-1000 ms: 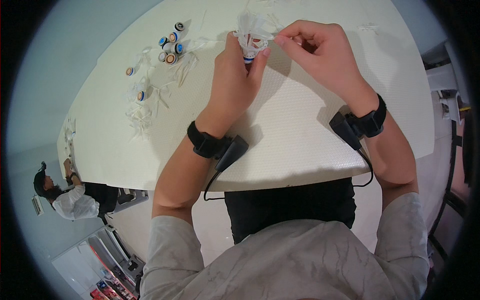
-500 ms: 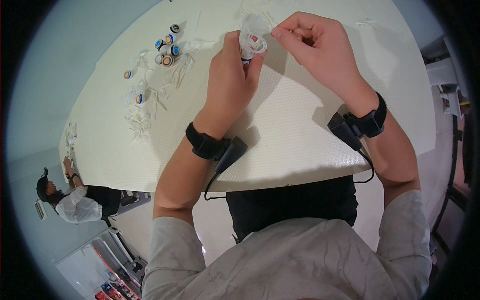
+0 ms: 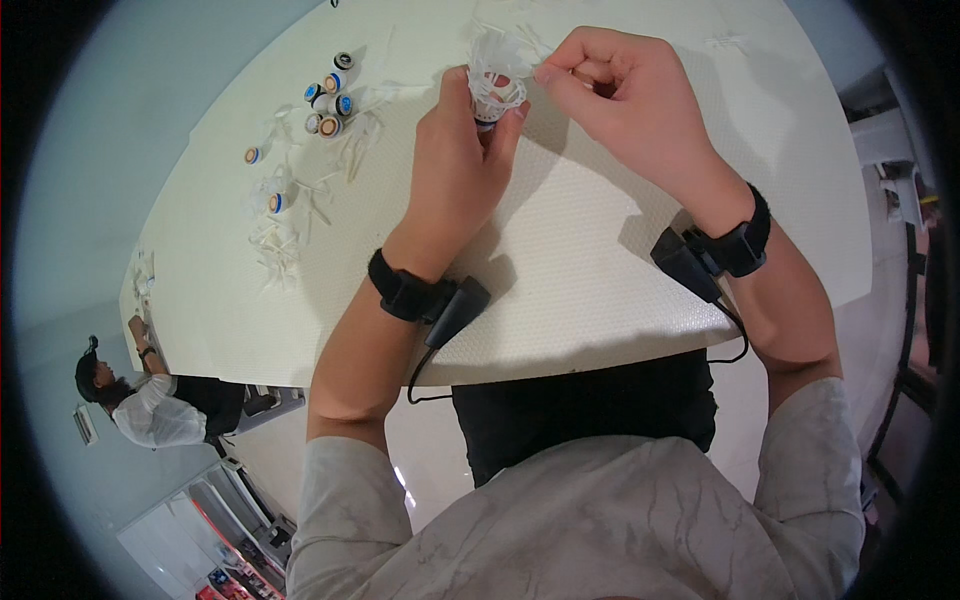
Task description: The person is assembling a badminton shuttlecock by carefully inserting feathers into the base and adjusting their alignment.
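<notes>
Near the far side of the table, my left hand [image 3: 462,150] is closed around a small white plastic lattice piece [image 3: 498,88]. It is round, with a ring-like openwork rim and thin translucent strips rising from its far side. A dark blue band shows low on it beside my thumb. Just right of it, my right hand [image 3: 635,105] is closed in a pinch, thumb and forefinger together. Its fingertips are close to the translucent strips; whatever is between them is too small to make out.
A cluster of small cylinders [image 3: 330,126] with blue, orange and black ends stands at the left. White plastic scraps [image 3: 275,245] lie around more cylinders nearby. Thin white sticks [image 3: 727,42] lie at the far right. Another person [image 3: 150,410] sits at the table's left end.
The lattice piece has tipped slightly and shifted a little left in my left hand, showing more of its openwork. My right fingertips stay pinched close beside it.
</notes>
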